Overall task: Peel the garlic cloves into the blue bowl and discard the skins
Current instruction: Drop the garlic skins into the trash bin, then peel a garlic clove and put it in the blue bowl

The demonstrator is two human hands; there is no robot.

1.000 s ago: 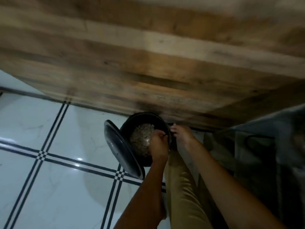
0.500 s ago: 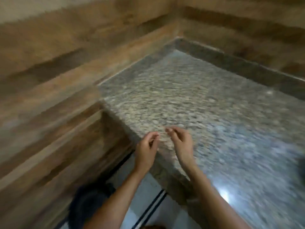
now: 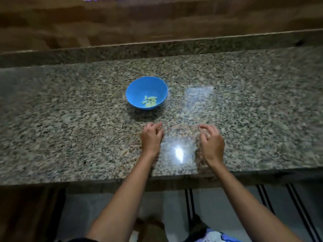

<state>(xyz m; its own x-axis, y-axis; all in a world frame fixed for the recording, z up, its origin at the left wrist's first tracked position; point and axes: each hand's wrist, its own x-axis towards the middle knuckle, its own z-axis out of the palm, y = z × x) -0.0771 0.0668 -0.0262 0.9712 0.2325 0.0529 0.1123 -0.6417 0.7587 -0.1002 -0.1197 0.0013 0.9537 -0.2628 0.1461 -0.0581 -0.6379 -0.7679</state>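
Left hand (image 3: pixel 151 138) and right hand (image 3: pixel 212 144): fingers loosely curled, holding nothing, over granite counter (image 3: pixel 70 119). Blue bowl (image 3: pixel 139 88) beyond, peeled garlic cloves (image 3: pixel 149 102) inside.

Cloves (image 3: pixel 149 102) in bowl (image 3: pixel 138 84) on counter (image 3: pixel 70 119), left hand (image 3: pixel 151 138) and right hand (image 3: pixel 211 144) before it, apart

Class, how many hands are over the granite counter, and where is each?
2. The left hand is over the counter just in front of the blue bowl; the right hand is beside it, further right. Both are apart from the bowl.
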